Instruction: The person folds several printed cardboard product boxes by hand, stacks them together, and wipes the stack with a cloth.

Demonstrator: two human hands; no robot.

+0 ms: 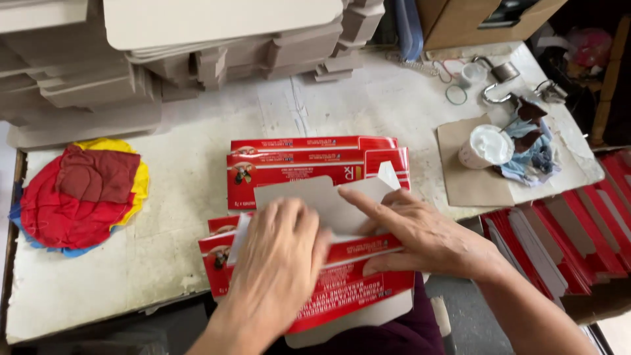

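Here: left hand (279, 253) flat, right hand (420, 233) fingers spread, both pressing red carton (342, 276).

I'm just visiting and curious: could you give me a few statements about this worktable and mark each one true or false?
1. Both hands press on a red carton blank. True: the left hand and right hand lie on its grey flap.
2. The cup holds white paste. True.
3. The cloth pile lies to the right of the cup. False: it lies at the table's far left.
4. The right hand holds a brush. False: it holds nothing, its fingers flat on the carton.
5. More red cartons are stacked at the right, below the table edge. True.
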